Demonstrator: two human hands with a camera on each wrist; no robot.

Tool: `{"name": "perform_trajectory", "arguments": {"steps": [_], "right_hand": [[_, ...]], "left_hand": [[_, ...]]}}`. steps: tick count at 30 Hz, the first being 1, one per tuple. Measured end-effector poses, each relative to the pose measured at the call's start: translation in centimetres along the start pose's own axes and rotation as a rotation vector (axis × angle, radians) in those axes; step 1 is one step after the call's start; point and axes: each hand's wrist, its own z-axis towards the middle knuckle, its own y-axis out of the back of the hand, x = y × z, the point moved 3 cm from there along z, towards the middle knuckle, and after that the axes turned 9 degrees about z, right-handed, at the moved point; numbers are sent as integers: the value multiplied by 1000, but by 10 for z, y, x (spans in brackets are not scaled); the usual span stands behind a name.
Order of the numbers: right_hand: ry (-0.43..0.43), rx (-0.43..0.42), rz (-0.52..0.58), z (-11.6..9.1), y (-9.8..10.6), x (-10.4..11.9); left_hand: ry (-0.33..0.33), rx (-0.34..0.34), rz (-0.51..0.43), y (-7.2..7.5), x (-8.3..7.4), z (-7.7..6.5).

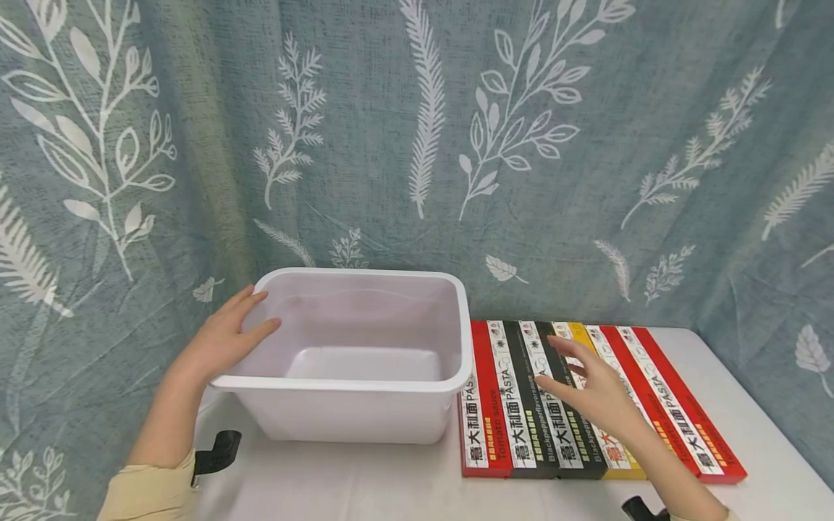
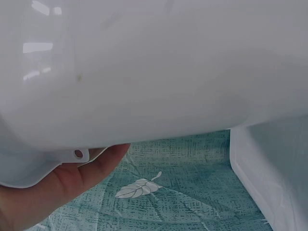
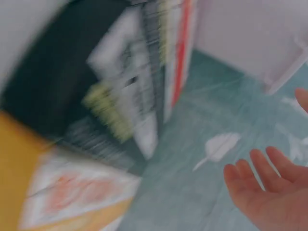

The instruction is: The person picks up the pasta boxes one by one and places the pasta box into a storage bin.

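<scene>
One cream sleeve (image 1: 150,492), far left, black wrist device (image 1: 218,452) beside it. Left hand (image 1: 228,336) next: lies over left rim of white tub (image 1: 345,412), thumb and fingers spread wide apart, thumb reaching over tub's inside. Tub stands upright on white table (image 1: 326,485), left of centre, patterned blue-green curtain (image 1: 378,145) behind. Just right of tub, pasta boxes (image 1: 560,438) lie flat in a row, side by side, labels up: red, black, black, yellow, then red at the right end; tub's right rim overlaps the first one from the head camera. Right hand (image 1: 596,394) hovers above the black and yellow boxes, thumb and fingers wide apart, nothing held; right wrist view blurs the boxes but shows its fingers loosely extended. Second black device (image 1: 641,510) at bottom edge, by right wrist.
</scene>
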Motion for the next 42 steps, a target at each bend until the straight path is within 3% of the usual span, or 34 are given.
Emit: {"name": "perform_trajectory", "arguments": {"steps": [8, 17, 27, 31, 36, 42], "right_hand": [[-186, -5, -105, -31, 31, -42], [-255, 2, -268, -53, 64, -81], [-391, 36, -351, -70, 103, -117], [-421, 47, -393, -78, 113, -129], [-394, 74, -406, -85, 118, -139], [-527, 133, -363, -88, 120, -149]], "left_hand": [[-1, -5, 6, 1, 0, -1], [9, -7, 18, 3, 3, -4], [14, -1, 24, 3, 6, -7], [11, -5, 23, 3, 6, -8], [13, -8, 25, 2, 6, -9], [17, -6, 16, 2, 4, -10]]}}
